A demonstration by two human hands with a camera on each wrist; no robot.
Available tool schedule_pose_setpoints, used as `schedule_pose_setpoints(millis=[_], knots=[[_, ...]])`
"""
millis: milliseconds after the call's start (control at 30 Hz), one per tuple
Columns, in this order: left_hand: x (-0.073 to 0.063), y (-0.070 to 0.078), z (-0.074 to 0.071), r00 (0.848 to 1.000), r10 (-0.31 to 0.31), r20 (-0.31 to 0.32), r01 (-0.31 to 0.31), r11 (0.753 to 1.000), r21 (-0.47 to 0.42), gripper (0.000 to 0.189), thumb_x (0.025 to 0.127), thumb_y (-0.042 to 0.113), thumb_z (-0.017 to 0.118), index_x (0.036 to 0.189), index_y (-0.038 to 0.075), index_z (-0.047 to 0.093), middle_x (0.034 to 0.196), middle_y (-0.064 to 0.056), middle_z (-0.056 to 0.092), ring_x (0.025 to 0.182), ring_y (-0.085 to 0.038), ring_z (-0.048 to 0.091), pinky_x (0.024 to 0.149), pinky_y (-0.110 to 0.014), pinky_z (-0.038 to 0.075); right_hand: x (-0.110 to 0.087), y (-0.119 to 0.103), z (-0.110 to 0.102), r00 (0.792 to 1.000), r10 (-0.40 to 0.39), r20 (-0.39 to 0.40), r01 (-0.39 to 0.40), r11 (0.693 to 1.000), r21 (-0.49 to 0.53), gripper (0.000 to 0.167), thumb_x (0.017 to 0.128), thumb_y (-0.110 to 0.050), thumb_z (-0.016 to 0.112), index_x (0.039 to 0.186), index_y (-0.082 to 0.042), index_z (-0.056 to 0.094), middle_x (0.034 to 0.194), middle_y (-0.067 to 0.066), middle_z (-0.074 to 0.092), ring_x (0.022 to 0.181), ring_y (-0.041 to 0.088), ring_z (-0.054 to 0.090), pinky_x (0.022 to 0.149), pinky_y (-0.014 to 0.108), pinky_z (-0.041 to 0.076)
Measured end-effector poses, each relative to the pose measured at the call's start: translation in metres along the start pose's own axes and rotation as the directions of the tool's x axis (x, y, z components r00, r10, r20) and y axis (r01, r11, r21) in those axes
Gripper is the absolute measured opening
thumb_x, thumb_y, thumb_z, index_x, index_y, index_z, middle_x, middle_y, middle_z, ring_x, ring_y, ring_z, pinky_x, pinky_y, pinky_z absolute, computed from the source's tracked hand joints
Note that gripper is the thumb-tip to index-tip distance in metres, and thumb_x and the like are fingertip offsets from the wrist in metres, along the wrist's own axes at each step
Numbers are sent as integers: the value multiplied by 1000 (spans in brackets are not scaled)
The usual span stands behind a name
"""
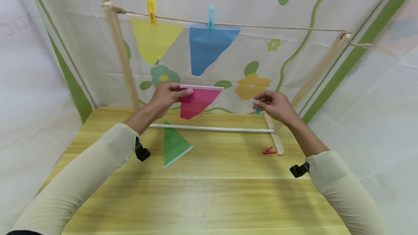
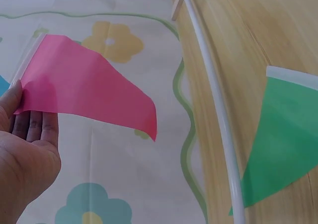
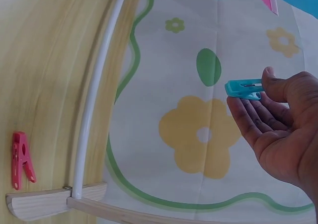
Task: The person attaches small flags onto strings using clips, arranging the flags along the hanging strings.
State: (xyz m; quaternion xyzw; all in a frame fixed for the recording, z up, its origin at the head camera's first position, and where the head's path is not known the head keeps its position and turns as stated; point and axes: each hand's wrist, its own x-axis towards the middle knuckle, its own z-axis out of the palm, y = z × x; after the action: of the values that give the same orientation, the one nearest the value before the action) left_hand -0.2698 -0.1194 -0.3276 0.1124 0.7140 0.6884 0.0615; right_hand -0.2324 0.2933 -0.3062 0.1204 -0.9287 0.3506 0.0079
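Observation:
My left hand [image 1: 166, 97] pinches a pink pennant [image 1: 197, 102] near the left end of its white top strip, below the string. Between thumb and fingers of my right hand [image 1: 275, 105] is a teal clothespin [image 3: 243, 89], apart from the pennant. A yellow pennant [image 1: 156, 39] hangs from the twine [image 1: 277, 27] under a yellow clothespin [image 1: 151, 9]. To its right, a light blue clothespin [image 1: 210, 17] holds a blue pennant [image 1: 209, 48]. On the table lie a green pennant [image 1: 175, 143] and a red clothespin [image 1: 269, 150].
Two wooden posts [image 1: 121, 53] carry the twine at either side. A white rod [image 1: 209, 128] joins them low down, above the wooden table [image 1: 196, 198]. Behind stands a patterned cloth wall [image 1: 290, 21]. A wooden foot [image 1: 277, 142] rests beside the red clothespin.

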Motion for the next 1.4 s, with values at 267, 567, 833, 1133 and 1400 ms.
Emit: schedule_pose_setpoints(millis=[267,567,833,1133,1400], knots=[[6,2,10,1000,15,3,-15,999,-31,36,107,18,81,135,-4,79,104,6,82,93,-10,82,95,-27,68,-3,-4,-3,1000,1,-14,-1,1000,9,42,116,-33,67,139,2,72,121,22,82,99,17,79,82,15,59],[10,9,18,1000,18,4,-17,1000,-18,36,108,19,80,137,-2,79,112,-2,83,96,-12,82,99,-29,68,-1,-7,-5,1000,-7,-27,7,999,32,40,116,-33,68,136,0,74,119,22,83,94,12,78,80,16,60],[11,13,22,1000,23,3,-23,1000,-15,36,108,18,80,136,-4,79,110,-2,84,95,-11,82,96,-29,68,3,-16,-11,1000,-7,-27,8,999,31,41,116,-34,68,138,0,72,121,23,82,93,5,77,81,15,61],[11,19,24,1000,28,4,-28,1000,2,35,107,19,82,136,-1,81,113,-6,85,96,-12,82,99,-32,68,9,-24,-17,999,-13,-51,16,998,54,39,115,-32,70,137,0,73,121,21,83,90,1,77,82,15,62],[12,25,28,999,40,14,-40,999,10,34,107,19,81,135,1,81,119,-11,86,98,-14,83,104,-38,68,14,-36,-23,998,-14,-63,17,999,50,39,115,-33,70,137,-1,74,120,20,84,89,1,77,82,15,62]])
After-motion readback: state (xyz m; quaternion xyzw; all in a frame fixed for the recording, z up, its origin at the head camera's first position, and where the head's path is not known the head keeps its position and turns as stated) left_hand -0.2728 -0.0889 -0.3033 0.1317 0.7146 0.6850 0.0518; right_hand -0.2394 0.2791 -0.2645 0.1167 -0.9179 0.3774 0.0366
